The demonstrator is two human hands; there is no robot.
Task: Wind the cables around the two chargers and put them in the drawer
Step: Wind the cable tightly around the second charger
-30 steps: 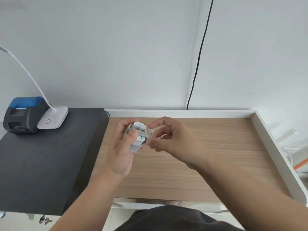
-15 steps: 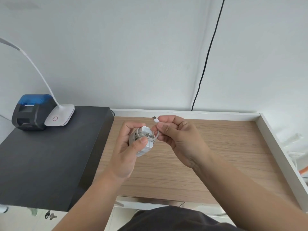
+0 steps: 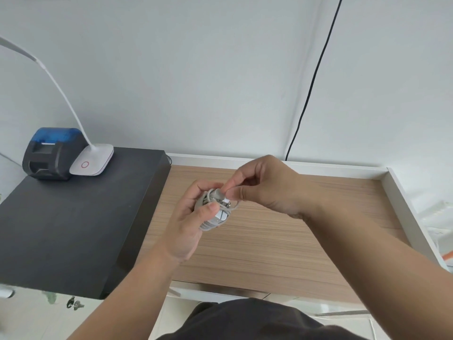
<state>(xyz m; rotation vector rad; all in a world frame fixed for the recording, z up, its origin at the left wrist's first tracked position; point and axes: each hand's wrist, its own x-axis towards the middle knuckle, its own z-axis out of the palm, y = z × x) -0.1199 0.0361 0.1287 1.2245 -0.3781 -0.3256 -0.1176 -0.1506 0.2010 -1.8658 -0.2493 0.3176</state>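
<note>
Left hand [image 3: 188,217] is gripping the light, rigid white charger [image 3: 219,215] by its body while right hand [image 3: 264,185] is pinching the limp, springy cable end [image 3: 218,192] just above that grip.

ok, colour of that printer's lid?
Translucent blue lid on the small dark grey printer; head view.

Two bare forearms, no sleeves, watch or rings visible. Left hand [image 3: 190,224] and right hand [image 3: 267,185] ungloved. Below the hands, at the bottom edge, a dark, near-black garment [image 3: 257,320], plain, unmarked.
</note>
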